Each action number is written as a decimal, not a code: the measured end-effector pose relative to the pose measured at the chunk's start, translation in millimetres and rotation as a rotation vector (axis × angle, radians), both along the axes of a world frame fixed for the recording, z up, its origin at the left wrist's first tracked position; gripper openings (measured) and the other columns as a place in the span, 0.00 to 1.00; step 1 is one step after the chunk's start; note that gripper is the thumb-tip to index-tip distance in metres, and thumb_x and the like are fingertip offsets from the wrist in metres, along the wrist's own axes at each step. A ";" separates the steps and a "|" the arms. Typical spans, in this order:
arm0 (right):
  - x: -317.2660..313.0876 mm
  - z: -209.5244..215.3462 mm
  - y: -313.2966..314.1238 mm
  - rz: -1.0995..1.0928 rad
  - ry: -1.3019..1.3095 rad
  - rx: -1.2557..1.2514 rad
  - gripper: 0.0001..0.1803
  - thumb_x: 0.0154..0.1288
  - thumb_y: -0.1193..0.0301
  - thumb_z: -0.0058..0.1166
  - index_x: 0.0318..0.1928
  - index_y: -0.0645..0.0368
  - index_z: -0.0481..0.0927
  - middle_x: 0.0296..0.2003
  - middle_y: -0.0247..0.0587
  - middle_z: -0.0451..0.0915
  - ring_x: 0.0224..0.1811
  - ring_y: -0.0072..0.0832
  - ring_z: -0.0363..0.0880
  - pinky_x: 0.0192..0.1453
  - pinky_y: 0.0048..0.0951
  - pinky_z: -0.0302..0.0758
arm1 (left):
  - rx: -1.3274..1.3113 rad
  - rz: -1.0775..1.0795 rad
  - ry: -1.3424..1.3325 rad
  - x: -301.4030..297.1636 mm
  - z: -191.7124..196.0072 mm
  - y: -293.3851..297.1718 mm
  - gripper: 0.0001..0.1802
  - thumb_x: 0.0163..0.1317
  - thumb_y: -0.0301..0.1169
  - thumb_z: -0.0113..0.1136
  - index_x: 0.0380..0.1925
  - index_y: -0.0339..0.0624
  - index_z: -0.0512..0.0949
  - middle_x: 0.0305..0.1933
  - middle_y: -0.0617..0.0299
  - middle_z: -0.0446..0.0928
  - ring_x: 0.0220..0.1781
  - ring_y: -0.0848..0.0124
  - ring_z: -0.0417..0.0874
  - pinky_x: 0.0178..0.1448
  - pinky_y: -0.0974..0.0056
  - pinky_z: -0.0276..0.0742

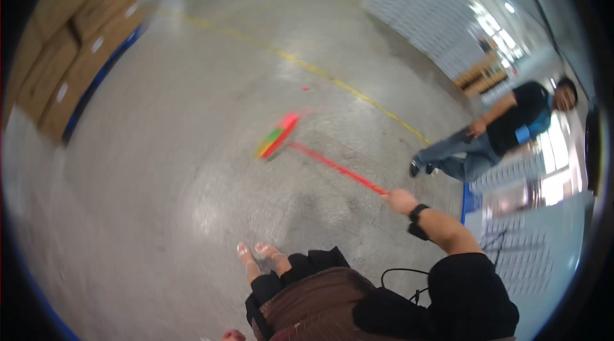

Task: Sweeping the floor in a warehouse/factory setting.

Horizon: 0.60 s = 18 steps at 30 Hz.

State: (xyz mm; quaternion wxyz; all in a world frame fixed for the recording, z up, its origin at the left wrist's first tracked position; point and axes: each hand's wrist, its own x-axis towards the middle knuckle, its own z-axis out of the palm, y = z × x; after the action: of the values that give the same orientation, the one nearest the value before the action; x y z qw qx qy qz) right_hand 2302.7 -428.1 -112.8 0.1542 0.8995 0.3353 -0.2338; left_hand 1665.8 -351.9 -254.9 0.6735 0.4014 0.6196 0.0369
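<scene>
My right hand (400, 200) is closed around the end of a long red broom handle (339, 170). The handle slants away to the upper left, down to a broom head (277, 136) with red, green and yellow bristles resting on the grey concrete floor (192, 168). A black band sits on my right wrist. My left hand (233, 335) only shows as a small part at the bottom edge, and I cannot tell what its fingers are doing. My feet in sandals (259, 253) stand just below the broom.
Stacked cardboard boxes (70, 40) on a blue base line the left side. A yellow line (320, 72) crosses the floor. Another person (505, 127) in a black top and jeans walks at the right, beside tall white stacks (428, 15).
</scene>
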 end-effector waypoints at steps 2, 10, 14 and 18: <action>-36.4 -1.8 6.3 -0.047 0.103 -0.039 0.24 0.55 0.53 0.33 0.29 0.62 0.73 0.27 0.50 0.74 0.32 0.43 0.72 0.36 0.39 0.67 | 0.111 -0.151 0.006 -1.8 -9.9 44.3 0.15 0.49 0.34 0.41 0.09 0.41 0.66 0.09 0.63 0.64 0.14 0.70 0.63 0.21 0.66 0.59; -124.0 -71.5 43.1 0.103 0.304 0.102 0.17 0.53 0.60 0.38 0.28 0.59 0.75 0.27 0.46 0.75 0.30 0.39 0.73 0.33 0.38 0.69 | 0.195 -0.268 0.010 30.8 20.4 156.9 0.13 0.49 0.34 0.44 0.12 0.41 0.69 0.14 0.62 0.68 0.18 0.70 0.66 0.24 0.64 0.62; -128.5 -99.6 40.6 0.328 0.267 0.097 0.15 0.49 0.62 0.41 0.24 0.60 0.76 0.24 0.46 0.75 0.27 0.39 0.74 0.29 0.36 0.70 | 0.374 -0.614 0.082 66.4 32.3 168.1 0.11 0.47 0.33 0.44 0.13 0.40 0.71 0.16 0.60 0.69 0.22 0.70 0.68 0.28 0.64 0.63; -119.1 -101.2 30.9 0.299 0.255 0.139 0.13 0.46 0.65 0.42 0.21 0.60 0.76 0.21 0.44 0.75 0.24 0.39 0.74 0.26 0.36 0.70 | 0.225 -0.505 0.202 152.0 113.4 138.0 0.11 0.46 0.34 0.46 0.16 0.39 0.72 0.19 0.60 0.71 0.24 0.71 0.68 0.31 0.66 0.64</action>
State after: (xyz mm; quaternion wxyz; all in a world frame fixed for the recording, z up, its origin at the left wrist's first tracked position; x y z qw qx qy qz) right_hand 2183.6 -397.2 -213.9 0.0808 0.8114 0.4972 -0.2965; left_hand 1817.8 -213.9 -141.5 0.5477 0.6165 0.5561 -0.1034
